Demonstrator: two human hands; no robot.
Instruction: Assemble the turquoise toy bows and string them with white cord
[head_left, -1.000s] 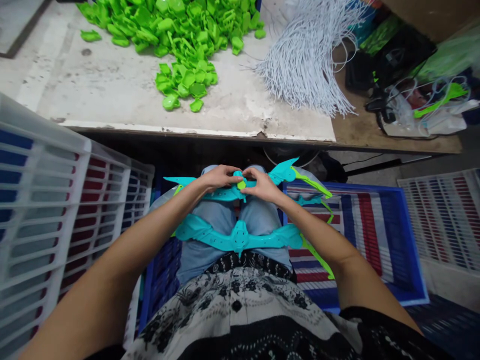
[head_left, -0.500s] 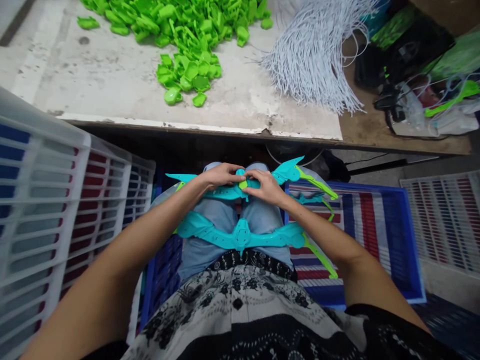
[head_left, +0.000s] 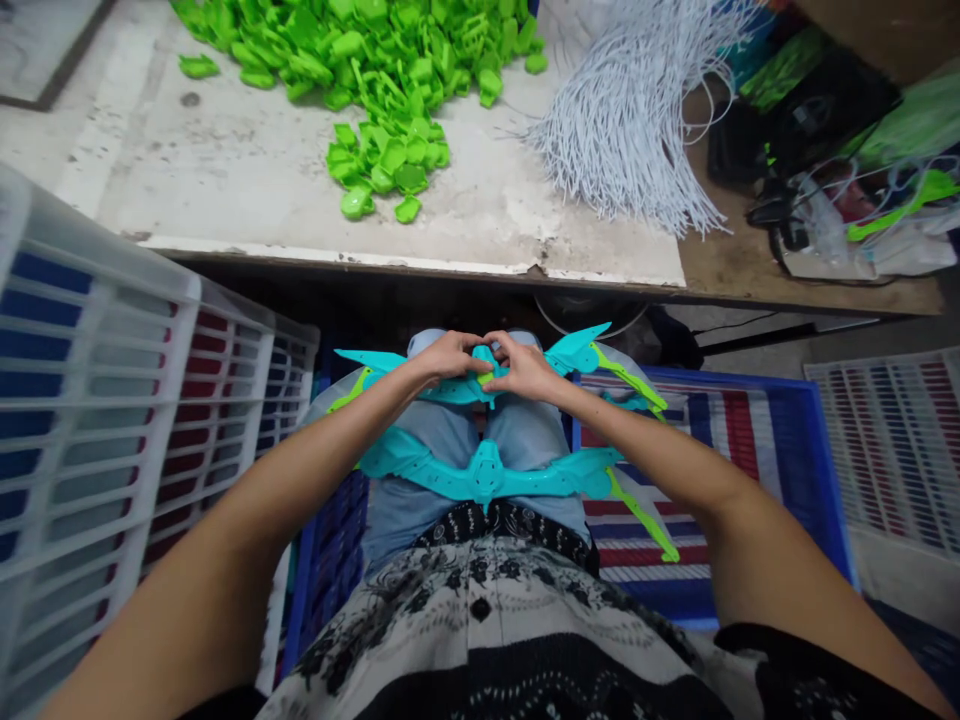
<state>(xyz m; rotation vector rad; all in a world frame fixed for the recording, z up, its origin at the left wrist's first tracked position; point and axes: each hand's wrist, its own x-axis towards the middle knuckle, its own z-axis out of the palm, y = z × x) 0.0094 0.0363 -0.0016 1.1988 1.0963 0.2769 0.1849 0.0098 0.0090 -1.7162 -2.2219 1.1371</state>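
Across my knees lies a turquoise plastic toy bow (head_left: 581,352) with lime-green arms at its ends. My left hand (head_left: 448,356) is closed on the bow just left of its centre, fingertips at the middle block. From the other side my right hand (head_left: 525,368) curls its thumb and forefinger round that same block. A small green plastic piece (head_left: 485,379) shows at the bow's centre by my right thumb; the fingers partly hide how it sits. Closer to my waist, a second turquoise toy bow (head_left: 486,478) rests on my lap, touched by neither hand.
On the worktable (head_left: 247,190) lie a heap of green plastic pieces (head_left: 390,150) and a bundle of white cords (head_left: 630,140). A white slatted crate (head_left: 187,330) stands at my left. To the right is a blue crate (head_left: 817,470) with a striped lining.
Both hands stay at the bow's centre. My right forefinger has risen and curled over the middle block, and the left fingertips have shifted slightly. The whole view has tilted a little.
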